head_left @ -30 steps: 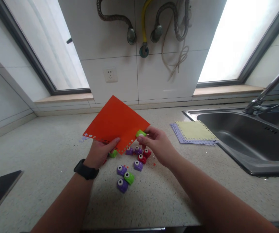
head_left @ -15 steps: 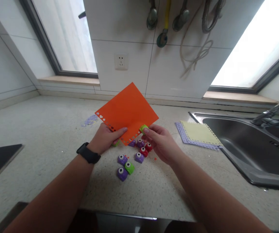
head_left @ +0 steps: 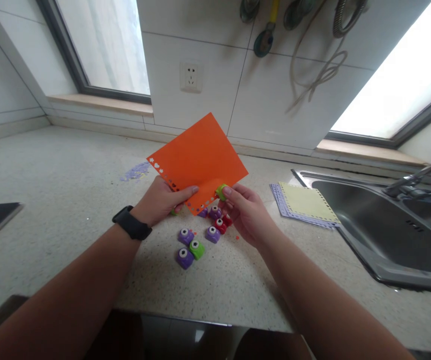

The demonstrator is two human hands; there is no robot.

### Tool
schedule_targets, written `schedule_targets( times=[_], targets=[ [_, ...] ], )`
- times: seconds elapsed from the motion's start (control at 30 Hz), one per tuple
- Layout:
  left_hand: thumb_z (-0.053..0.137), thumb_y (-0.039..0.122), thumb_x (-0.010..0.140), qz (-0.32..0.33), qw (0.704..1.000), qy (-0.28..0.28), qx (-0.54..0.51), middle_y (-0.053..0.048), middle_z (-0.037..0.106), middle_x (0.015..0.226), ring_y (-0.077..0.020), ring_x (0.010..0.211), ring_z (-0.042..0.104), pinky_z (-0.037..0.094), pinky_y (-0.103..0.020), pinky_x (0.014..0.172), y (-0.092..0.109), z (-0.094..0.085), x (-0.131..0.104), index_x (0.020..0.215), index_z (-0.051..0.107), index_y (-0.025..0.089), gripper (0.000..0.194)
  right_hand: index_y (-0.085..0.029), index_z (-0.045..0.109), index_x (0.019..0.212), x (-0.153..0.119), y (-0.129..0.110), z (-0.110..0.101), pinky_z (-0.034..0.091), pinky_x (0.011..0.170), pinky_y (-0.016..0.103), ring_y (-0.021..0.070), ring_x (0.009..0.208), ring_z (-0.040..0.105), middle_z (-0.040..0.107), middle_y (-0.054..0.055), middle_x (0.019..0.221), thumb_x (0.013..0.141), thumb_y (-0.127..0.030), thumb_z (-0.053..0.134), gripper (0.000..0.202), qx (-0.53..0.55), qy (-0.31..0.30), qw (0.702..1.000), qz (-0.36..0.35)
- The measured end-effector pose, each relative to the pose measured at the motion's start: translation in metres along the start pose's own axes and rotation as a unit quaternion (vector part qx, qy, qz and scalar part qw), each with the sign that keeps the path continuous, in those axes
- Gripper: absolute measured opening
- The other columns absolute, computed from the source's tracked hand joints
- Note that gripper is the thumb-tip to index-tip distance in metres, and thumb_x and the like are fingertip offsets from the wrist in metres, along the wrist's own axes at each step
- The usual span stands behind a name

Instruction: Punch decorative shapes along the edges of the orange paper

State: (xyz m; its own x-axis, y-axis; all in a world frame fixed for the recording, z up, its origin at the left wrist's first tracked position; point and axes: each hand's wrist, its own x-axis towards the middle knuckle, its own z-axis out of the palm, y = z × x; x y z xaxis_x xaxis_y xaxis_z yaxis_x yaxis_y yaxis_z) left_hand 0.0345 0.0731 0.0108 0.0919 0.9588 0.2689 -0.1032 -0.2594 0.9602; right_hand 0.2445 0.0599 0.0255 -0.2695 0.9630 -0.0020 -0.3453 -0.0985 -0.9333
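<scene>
Leftward on the speckled pale counter [head_left: 68, 200], lilac and yellow paper bits [head_left: 136, 171] lie near the left hand [head_left: 164, 199], whose thumb and fingers pinch a punched orange paper sheet [head_left: 200, 155]. Small purple, red and green plastic punches [head_left: 212, 234] cluster below it, and the right hand [head_left: 251, 212] grips a lime-green plastic punch [head_left: 221, 192] at the sheet's lower right edge. Farther right, a yellow-and-lilac paper stack [head_left: 302, 202] lies beside the steel sink [head_left: 406, 281].

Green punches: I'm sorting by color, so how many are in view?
3: one green punch in the right hand, another beside two purple punches, a third mostly hidden by the left hand. The orange paper may hide more.
</scene>
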Motion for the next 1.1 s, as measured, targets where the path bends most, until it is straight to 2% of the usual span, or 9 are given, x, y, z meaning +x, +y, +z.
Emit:
schedule_targets(
  times=[0.13,0.33,0.5,0.77,1.1],
  targets=[
    [0.085,0.032,0.078,0.008,1.000,-0.011,0.002,-0.004,0.073,0.082,-0.0043,0.038,0.045,0.039,-0.018,0.033,-0.0014,0.0000,0.0003,0.106,0.073,0.018,0.034,-0.021,0.069,0.089,0.0001,0.0005,0.0006,0.043,0.051,0.024,0.0110,0.062,0.055,0.070,0.002,0.088,0.074,-0.039,0.084,0.028,0.009,-0.004,1.000,-0.016],
    [0.085,0.032,0.078,0.010,1.000,-0.025,0.006,-0.005,0.072,0.081,-0.0060,0.040,0.047,0.041,-0.019,0.033,-0.0015,0.0009,-0.0003,0.104,0.073,0.017,0.033,-0.024,0.065,0.094,-0.0007,0.0010,0.0004,0.045,0.056,0.028,0.0128,0.065,0.056,0.071,0.003,0.097,0.078,-0.041,0.079,0.027,-0.042,-0.015,0.998,-0.040],
    [0.087,0.033,0.075,0.013,1.000,-0.027,-0.003,-0.005,0.070,0.076,-0.0078,0.039,0.048,0.039,-0.020,0.031,-0.0010,0.0019,-0.0005,0.101,0.073,0.016,0.033,-0.025,0.062,0.092,-0.0012,0.0004,0.0010,0.045,0.057,0.030,0.0137,0.063,0.053,0.068,0.002,0.089,0.078,-0.042,0.077,0.027,-0.084,-0.006,0.995,-0.060],
    [0.089,0.033,0.071,0.001,0.999,-0.030,-0.018,-0.005,0.070,0.074,-0.0084,0.038,0.046,0.038,-0.021,0.032,0.0020,0.0036,-0.0018,0.099,0.073,0.016,0.036,-0.025,0.061,0.086,-0.0014,0.0006,0.0025,0.043,0.056,0.030,0.0134,0.063,0.052,0.066,0.001,0.085,0.079,-0.040,0.076,0.023,-0.066,-0.002,0.996,-0.061],
    [0.085,0.031,0.079,-0.006,0.998,-0.060,-0.009,-0.002,0.071,0.079,-0.0060,0.041,0.048,0.042,-0.018,0.036,0.0016,0.0005,-0.0014,0.107,0.069,0.017,0.035,-0.024,0.063,0.084,-0.0009,0.0021,0.0014,0.046,0.054,0.027,0.0132,0.066,0.056,0.067,0.001,0.082,0.075,-0.037,0.082,0.025,-0.033,0.012,0.998,-0.056]
  ],
)
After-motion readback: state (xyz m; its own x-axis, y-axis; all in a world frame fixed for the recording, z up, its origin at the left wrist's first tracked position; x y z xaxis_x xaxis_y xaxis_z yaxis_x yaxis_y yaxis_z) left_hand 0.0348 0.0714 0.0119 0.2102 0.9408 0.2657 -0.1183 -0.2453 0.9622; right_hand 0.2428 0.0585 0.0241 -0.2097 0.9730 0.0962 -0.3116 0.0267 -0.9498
